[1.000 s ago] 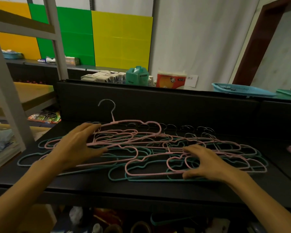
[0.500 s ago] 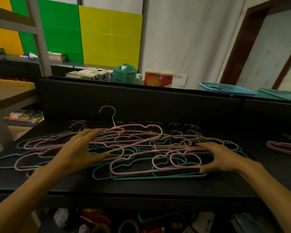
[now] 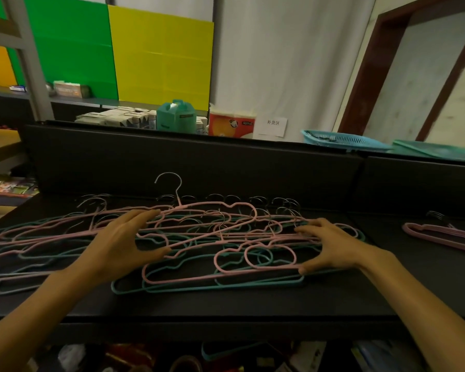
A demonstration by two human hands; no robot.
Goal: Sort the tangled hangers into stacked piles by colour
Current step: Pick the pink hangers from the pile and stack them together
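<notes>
Two bare hands rest spread-fingered and relaxed, grasping nothing, on a tangle of pink and teal hangers point(image 3: 199, 245): left hand point(image 3: 118, 244), right hand point(image 3: 330, 244), on a black shelf point(image 3: 226, 302).

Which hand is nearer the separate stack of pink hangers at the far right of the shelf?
Right. The right hand rests on the tangled pile's right end, apart from the stack of pink hangers. The left hand sits farther away, on the pile's left-middle.

Green panel point(image 3: 70, 49), yellow panel point(image 3: 161, 60), white wall point(image 3: 279, 57)
</notes>
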